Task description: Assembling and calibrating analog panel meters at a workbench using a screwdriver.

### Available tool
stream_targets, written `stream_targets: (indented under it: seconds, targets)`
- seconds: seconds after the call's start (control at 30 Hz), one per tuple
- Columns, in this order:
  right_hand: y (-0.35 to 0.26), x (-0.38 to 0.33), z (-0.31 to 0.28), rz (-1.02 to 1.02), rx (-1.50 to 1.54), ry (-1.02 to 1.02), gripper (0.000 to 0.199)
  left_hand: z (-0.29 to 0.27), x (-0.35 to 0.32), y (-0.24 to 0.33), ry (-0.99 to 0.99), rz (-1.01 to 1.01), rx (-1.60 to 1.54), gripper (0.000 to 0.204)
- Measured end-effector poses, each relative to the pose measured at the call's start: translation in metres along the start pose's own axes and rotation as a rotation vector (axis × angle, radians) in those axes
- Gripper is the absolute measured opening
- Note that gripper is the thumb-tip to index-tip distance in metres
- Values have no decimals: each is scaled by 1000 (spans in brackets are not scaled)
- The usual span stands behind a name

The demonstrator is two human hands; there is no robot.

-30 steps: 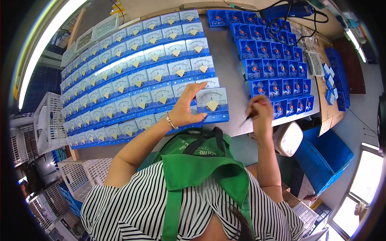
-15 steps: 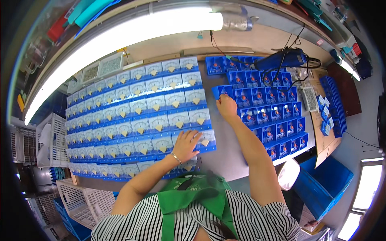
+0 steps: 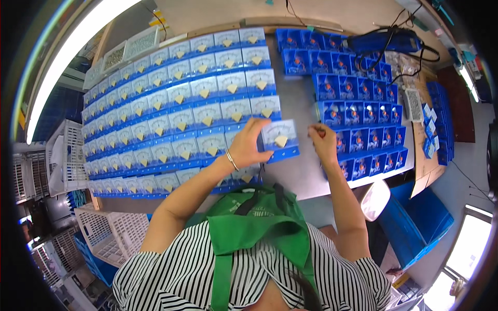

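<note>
My left hand (image 3: 248,142) grips a panel meter (image 3: 280,136) by its left side, thumb below and fingers above. The meter has a clear front, a white dial, a cream fan-shaped patch and a blue lower edge. It sits just right of the rows of similar panel meters (image 3: 181,98) that cover the left of the table. To its right, apart from it, my right hand (image 3: 324,143) has its fingers curled together; whatever is in them cannot be made out. Beside that hand stand rows of open blue housings (image 3: 358,111) with orange-red parts and wires inside.
A dark blue corded tool (image 3: 386,41) hangs over the far housings, its black cable looping down. Trays of small parts (image 3: 141,44) stand at the back left, another parts tray (image 3: 413,103) at the right. A blue crate (image 3: 415,223) stands right of the table, white crates (image 3: 111,233) left.
My left hand has drawn a meter from the row's right end further right. My right hand has left a blue housing, which now appears at the left end of a farther row. The view has shifted.
</note>
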State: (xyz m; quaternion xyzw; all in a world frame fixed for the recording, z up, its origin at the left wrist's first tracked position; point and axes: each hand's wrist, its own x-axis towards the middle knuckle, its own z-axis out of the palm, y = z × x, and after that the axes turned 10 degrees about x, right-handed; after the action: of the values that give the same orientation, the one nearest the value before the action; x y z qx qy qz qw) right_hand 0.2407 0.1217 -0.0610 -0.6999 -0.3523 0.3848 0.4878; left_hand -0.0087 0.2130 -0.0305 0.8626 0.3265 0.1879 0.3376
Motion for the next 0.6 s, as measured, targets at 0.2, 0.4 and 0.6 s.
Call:
stream_targets:
  seconds: [0.2,0.4,0.6]
  targets:
    - [-18,-84,31,336,935,-264,5,-22,-8,34,-94,-73,-534,77]
    - [-29,-104,38,327,1105,-328,2,-28,-26,47,-134,-160,-716,85]
    - [-37,-114,45,463,1139,-224,3,-37,-34,51,-183,-181,-751,93]
